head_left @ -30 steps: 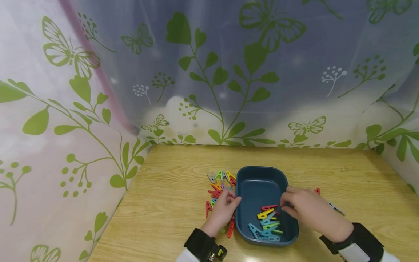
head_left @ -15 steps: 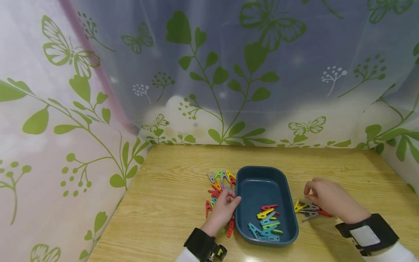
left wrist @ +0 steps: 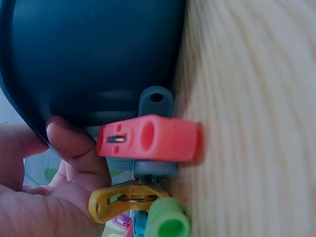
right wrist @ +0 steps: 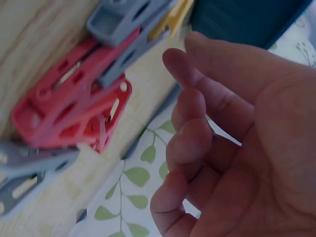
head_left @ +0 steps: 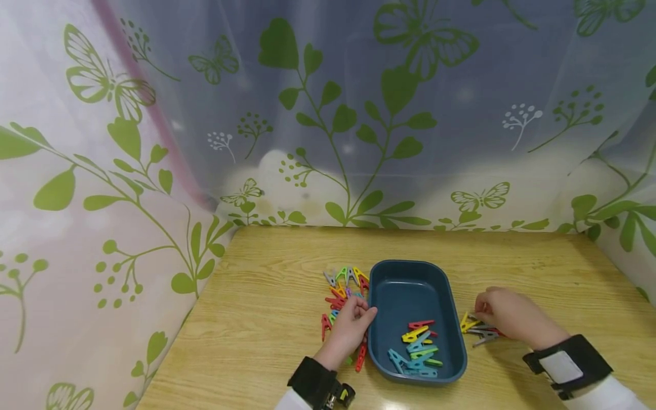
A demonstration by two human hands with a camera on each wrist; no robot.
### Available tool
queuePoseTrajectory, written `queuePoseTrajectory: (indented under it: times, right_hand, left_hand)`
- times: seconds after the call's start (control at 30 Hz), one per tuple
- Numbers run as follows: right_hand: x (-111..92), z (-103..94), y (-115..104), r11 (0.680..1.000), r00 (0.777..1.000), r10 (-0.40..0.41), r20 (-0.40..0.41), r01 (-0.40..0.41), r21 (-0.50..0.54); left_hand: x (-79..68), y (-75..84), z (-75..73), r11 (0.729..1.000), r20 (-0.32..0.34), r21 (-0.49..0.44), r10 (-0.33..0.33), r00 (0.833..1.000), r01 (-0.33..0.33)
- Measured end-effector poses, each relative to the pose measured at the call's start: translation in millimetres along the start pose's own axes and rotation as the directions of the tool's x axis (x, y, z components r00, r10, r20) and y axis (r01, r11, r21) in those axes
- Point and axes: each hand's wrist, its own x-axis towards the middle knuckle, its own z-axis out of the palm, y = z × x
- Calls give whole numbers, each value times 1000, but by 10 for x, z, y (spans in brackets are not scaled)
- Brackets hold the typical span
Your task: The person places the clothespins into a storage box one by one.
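Note:
A dark blue plastic tub (head_left: pixel 405 296) stands on the table, with several clothespins (head_left: pixel 421 347) in red, yellow, blue and green lying toward its near end. My left hand (head_left: pixel 349 330) pinches the tub's left rim between thumb and finger. Beside that hand, a red clothespin (left wrist: pixel 150 138) and a yellow one (left wrist: pixel 129 197) show close up in the left wrist view. To the right of the tub, my right hand (head_left: pixel 512 314) hovers low over a small pile of grey, yellow and red clothespins (head_left: pixel 484 335). Its fingers are loosely bent, and nothing shows between thumb and fingertips (right wrist: pixel 177 61).
A larger heap of mixed clothespins (head_left: pixel 338 296) lies against the tub's left side, partly behind my left hand. The wooden table (head_left: pixel 256 319) runs back to a patterned curtain (head_left: pixel 328 142), which also hangs at both sides.
My right hand has moved from the tub's right rim rightward, then down closer to the pile of clothespins there. The left hand and the tub have stayed put.

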Motion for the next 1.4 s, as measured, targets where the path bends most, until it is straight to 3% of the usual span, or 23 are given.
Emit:
queuePoseTrajectory:
  times: [0.7,0.87,1.1,1.4]
  right_hand:
    - [80,93,-86,997,997,71,20,-70,-37]
    - [32,26,-87,996,998,63,-23,-64,-60]
    - [-17,-143,-161,995,992,56,-112,-65,-82]
    - [-141,-491,-561,999,955,-24,-295,12,-42]
  left_hand:
    - [-4,-10,0,1000,-2,17,-1,1000,1]
    - [-12,-4,3,1000,0,10,11,1000,-11]
    - [-1,-6,-9,1000,17,5,-26,1000,26]
    - [0,-9,-12,1000,17,-7,-10,1000,10]
